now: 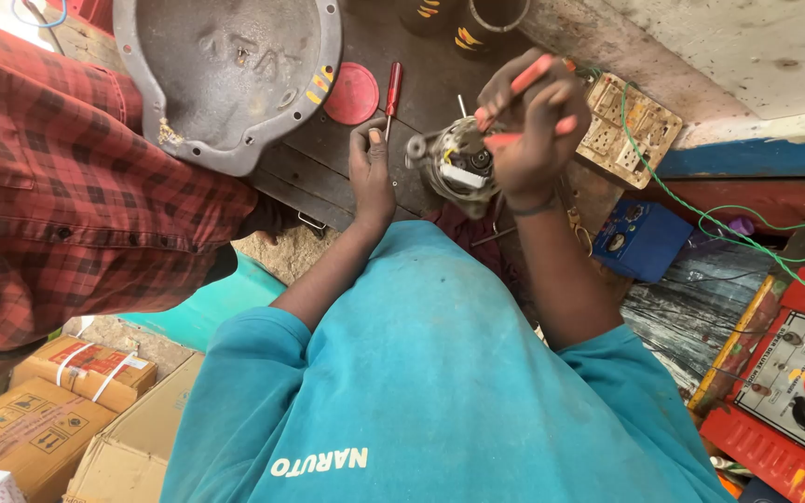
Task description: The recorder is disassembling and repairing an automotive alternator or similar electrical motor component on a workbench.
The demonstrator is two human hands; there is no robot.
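Head view. Small electric motor (456, 163), metal-cased with exposed windings and a pulley-like boss on one side, lying on the dark workbench (421, 74) near its front edge, just beyond the teal shirt (440, 391). Right hand (531, 126) closed around red-handled pliers (525, 84), jaws hidden behind the fingers and directed down onto the motor top. Left hand (371, 172) flat beside the motor, fingers loosely together, thumb near the boss; contact with the casing not resolvable. Red-handled screwdriver (391, 93) lying just beyond the left hand; round red lid (351, 93) beside it, touching a grey cast metal cover (225, 74) at the bench's far left. Judged dense and rigid for its size, casing likely greasy and slippery; thin wires and terminals fragile. Best held around the solid outer shell or boss, clear of windings.
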